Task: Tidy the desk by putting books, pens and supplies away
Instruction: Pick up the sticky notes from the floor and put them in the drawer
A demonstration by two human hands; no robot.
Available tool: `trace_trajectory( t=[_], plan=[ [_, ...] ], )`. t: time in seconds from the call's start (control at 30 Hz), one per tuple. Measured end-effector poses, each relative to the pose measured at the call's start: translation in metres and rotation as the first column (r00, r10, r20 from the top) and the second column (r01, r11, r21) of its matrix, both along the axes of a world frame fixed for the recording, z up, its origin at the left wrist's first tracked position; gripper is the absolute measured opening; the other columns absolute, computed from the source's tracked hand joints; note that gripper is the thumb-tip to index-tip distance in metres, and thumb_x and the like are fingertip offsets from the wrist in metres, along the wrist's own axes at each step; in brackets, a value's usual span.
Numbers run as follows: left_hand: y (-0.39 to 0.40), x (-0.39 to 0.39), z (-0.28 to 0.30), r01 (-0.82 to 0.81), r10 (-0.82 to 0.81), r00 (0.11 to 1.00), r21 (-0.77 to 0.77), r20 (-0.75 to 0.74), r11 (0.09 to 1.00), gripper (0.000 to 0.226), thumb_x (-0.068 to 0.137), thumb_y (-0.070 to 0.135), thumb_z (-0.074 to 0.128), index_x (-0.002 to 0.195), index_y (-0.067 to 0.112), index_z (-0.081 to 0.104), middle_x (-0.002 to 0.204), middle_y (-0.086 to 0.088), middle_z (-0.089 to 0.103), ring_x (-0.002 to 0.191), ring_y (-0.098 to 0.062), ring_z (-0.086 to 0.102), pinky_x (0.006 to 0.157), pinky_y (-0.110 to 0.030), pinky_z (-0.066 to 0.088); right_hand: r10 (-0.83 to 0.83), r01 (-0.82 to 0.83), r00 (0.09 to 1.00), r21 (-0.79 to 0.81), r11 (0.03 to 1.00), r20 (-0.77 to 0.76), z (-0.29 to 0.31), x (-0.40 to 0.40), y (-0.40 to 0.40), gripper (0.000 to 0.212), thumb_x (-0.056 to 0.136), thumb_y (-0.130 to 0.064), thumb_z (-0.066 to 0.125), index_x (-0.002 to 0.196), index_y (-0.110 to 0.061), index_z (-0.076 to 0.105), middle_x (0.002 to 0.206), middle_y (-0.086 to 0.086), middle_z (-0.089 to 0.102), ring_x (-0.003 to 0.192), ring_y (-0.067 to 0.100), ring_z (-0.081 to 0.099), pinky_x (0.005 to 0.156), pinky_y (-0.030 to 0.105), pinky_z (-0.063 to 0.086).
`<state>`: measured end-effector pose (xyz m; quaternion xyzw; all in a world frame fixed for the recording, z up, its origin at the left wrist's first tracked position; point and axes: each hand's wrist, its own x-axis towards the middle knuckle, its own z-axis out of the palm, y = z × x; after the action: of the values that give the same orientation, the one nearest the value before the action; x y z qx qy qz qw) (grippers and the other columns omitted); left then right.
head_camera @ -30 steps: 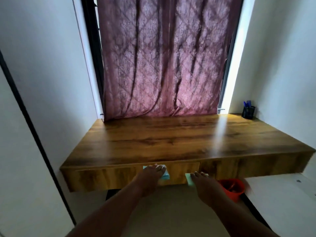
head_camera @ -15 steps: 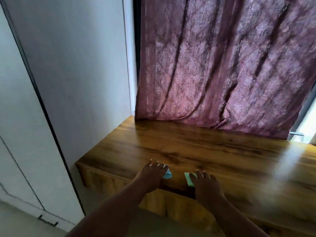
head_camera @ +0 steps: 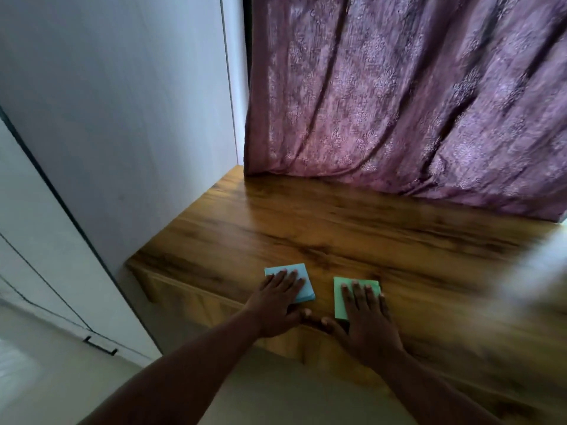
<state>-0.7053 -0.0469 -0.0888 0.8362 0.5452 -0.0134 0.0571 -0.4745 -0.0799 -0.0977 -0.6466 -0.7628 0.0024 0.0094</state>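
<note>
hands lie flat, fingers spread: left hand (head_camera: 277, 302) on blue pad (head_camera: 302, 277), right hand (head_camera: 366, 317) on green pad (head_camera: 339, 297); both pads blank.

The room is dim, lit mainly by daylight filtering through the mauve curtain (head_camera: 408, 96) beyond the hands, which glows pinkish along its folds. A soft sheen lies on the wooden counter (head_camera: 322, 228) ahead of the fingers. To the right of the right hand (head_camera: 366, 320) a pale overexposed smear blurs the counter's surface, and the wood grain there is streaked by motion. Both forearms are dark and underlit; the left hand (head_camera: 276, 305) casts little shadow. Wide-angle distortion slants the wall and the cabinet (head_camera: 46, 271) far left of the hands.
</note>
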Motion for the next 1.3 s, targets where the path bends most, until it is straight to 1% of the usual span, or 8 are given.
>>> trace_trajectory(
  t=[0.17, 0.3, 0.4, 0.47, 0.53, 0.73, 0.9, 1.3],
  plan=[
    [-0.006, -0.009, 0.006, -0.062, 0.06, 0.957, -0.004, 0.284, 0.998, 0.083, 0.087, 0.07, 0.031, 0.152, 0.021, 0.018, 0.162, -0.002, 0.008, 0.149, -0.017, 0.004, 0.12, -0.039, -0.002, 0.003, 0.005, 0.992, 0.065, 0.998, -0.123, 0.012, -0.012, -0.02, 0.081, 0.087, -0.07, 0.019, 0.148, -0.017, 0.029, 0.152, 0.009, 0.032, 0.143, 0.027, 0.025, 0.114, 0.045, 0.001],
    [-0.04, -0.03, 0.009, -0.338, 0.117, 0.425, 0.038, 0.897, 0.94, 0.047, 0.084, 0.05, 0.048, 0.107, 0.013, 0.063, 0.116, -0.007, 0.059, 0.106, -0.001, 0.056, 0.088, -0.011, 0.043, 0.049, 0.052, 0.791, 0.147, 0.988, -0.61, 0.017, -0.041, -0.082, 0.036, 0.086, -0.042, 0.05, 0.118, -0.028, 0.058, 0.12, -0.005, 0.061, 0.115, 0.012, 0.052, 0.1, 0.033, 0.038],
    [-0.063, -0.048, -0.002, -0.539, 0.325, -0.139, -0.347, 0.935, 0.768, 0.023, 0.09, 0.026, 0.059, 0.101, 0.006, 0.057, 0.093, -0.004, 0.057, 0.085, -0.008, 0.057, 0.069, -0.012, 0.045, -0.428, 0.261, 0.127, -0.386, 0.885, -0.895, 0.006, -0.064, -0.104, 0.009, 0.087, -0.015, 0.06, 0.088, -0.022, 0.065, 0.092, 0.003, 0.067, 0.08, 0.015, 0.062, 0.067, 0.029, 0.048],
    [-0.066, -0.068, -0.028, -0.398, 0.535, -0.56, -0.772, 0.632, 0.495, 0.02, 0.093, 0.031, 0.057, 0.103, 0.013, 0.054, 0.092, -0.004, 0.057, 0.084, -0.018, 0.055, 0.074, -0.029, 0.048, -0.718, 0.1, -0.409, -0.81, 0.578, -0.563, -0.017, -0.07, -0.102, 0.013, 0.091, -0.008, 0.05, 0.089, -0.011, 0.062, 0.09, 0.014, 0.064, 0.074, 0.026, 0.059, 0.063, 0.031, 0.046],
    [-0.066, -0.088, -0.053, 0.016, 0.627, -0.76, -0.96, 0.171, 0.28, 0.038, 0.091, 0.052, 0.05, 0.094, 0.015, 0.057, 0.083, -0.006, 0.052, 0.072, -0.02, 0.049, 0.07, -0.031, 0.043, -0.741, -0.09, -0.613, -0.907, 0.41, -0.274, -0.039, -0.069, -0.097, 0.02, 0.092, -0.013, 0.043, 0.099, -0.006, 0.06, 0.096, 0.016, 0.061, 0.082, 0.032, 0.059, 0.067, 0.034, 0.047],
    [-0.049, -0.115, -0.11, 0.31, 0.669, -0.743, -0.889, -0.005, 0.337, 0.085, 0.069, 0.088, 0.039, 0.096, 0.008, 0.053, 0.081, -0.009, 0.045, 0.066, -0.022, 0.043, 0.066, -0.03, 0.037, -0.687, -0.099, -0.689, -0.909, 0.405, -0.231, -0.085, -0.074, -0.071, 0.025, 0.093, -0.006, 0.034, 0.105, -0.002, 0.056, 0.1, 0.016, 0.061, 0.087, 0.031, 0.062, 0.066, 0.037, 0.056],
    [-0.039, -0.108, -0.118, 0.307, 0.666, -0.746, -0.887, 0.002, 0.346, 0.109, 0.072, 0.089, 0.03, 0.139, 0.003, 0.039, 0.134, -0.015, 0.053, 0.119, -0.029, 0.051, 0.107, -0.04, 0.035, -0.699, -0.144, -0.673, -0.884, 0.444, -0.242, -0.102, -0.087, -0.055, 0.027, 0.086, 0.005, 0.033, 0.092, -0.003, 0.058, 0.083, 0.008, 0.069, 0.064, 0.023, 0.072, 0.059, 0.029, 0.058],
    [-0.036, -0.092, -0.107, 0.337, 0.59, -0.807, -0.852, -0.042, 0.401, 0.09, 0.07, 0.079, 0.055, 0.133, 0.015, 0.051, 0.102, -0.014, 0.062, 0.099, -0.034, 0.062, 0.081, -0.044, 0.053, -0.629, -0.107, -0.743, -0.887, 0.449, -0.229, -0.117, -0.1, -0.05, 0.018, 0.092, -0.002, 0.034, 0.084, -0.005, 0.05, 0.095, 0.011, 0.056, 0.088, 0.023, 0.059, 0.072, 0.032, 0.047]
  ],
)
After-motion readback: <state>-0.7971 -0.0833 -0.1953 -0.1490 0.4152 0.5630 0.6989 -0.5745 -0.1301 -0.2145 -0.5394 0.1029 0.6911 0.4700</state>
